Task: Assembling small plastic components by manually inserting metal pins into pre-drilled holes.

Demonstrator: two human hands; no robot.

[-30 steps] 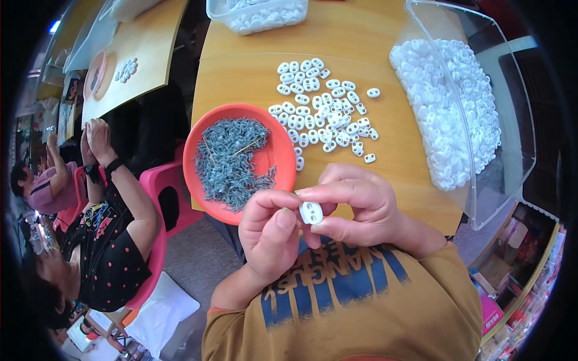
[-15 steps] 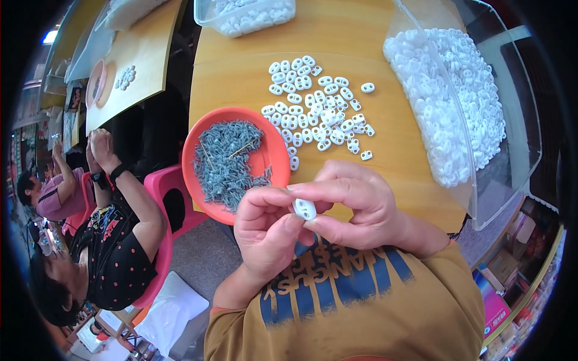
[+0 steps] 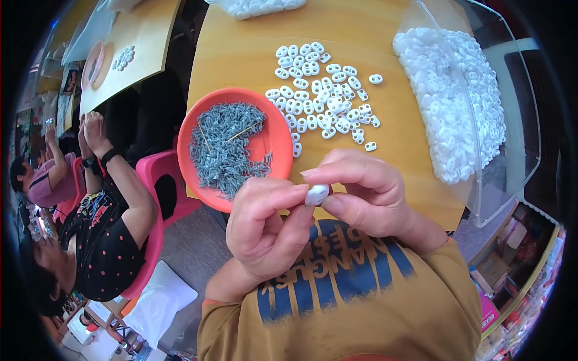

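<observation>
Close in front of my chest, I hold a small white oval plastic piece [image 3: 316, 195]. It was facing me with two holes before, but now shows mostly its smooth side. My left hand [image 3: 262, 225] pinches it between thumb and forefinger. At its right end are the thumb and forefinger of my right hand [image 3: 367, 195], curled around it. Just beyond my left hand is a round orange-red dish [image 3: 278, 135] with a heap of tiny grey plastic parts [image 3: 223, 147]. Loose white two-hole pieces [image 3: 325, 102] lie spread on the table beyond my hands.
A large clear bin [image 3: 475, 180] of white pieces stands at the right of the wooden table [image 3: 241, 54]. Another clear tub [image 3: 259, 7] sits at the far edge. To the left, a co-worker [image 3: 105, 240] sits on a pink chair [image 3: 158, 231]; a white bag [image 3: 159, 304] lies on the floor.
The white piece has turned in my fingers, so its holes no longer face up. My right thumb has shifted along its edge. The whole view has tilted slightly.
</observation>
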